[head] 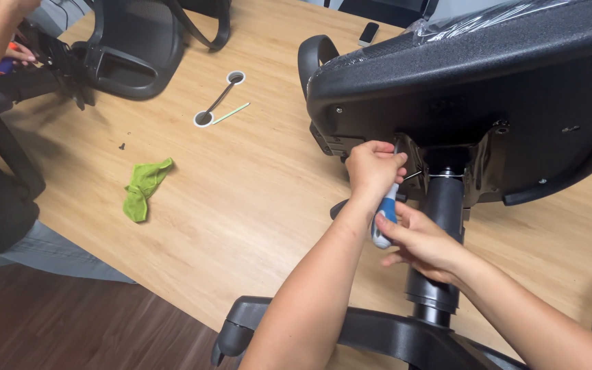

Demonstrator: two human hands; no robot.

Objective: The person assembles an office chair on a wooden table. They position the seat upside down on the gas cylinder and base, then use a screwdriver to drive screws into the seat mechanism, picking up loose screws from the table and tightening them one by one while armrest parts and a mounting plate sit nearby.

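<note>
Fingers (386, 159) of the left hand (373, 168) curl shut high on the blue-and-white screwdriver (385, 218), while the right hand (423, 243) wraps its lower handle. Its long axis runs near-to-far, tip up at the chair mechanism (416, 161) under the black seat (474, 103), just left of the gas column (443, 205), above the bench (241, 199).

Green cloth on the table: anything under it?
The green cloth lies crumpled flat on the bare wooden table, with nothing poking out at its edges. Whether something small lies beneath cannot be seen; the folds cover it. A dark screw sits apart, nearby.
</note>
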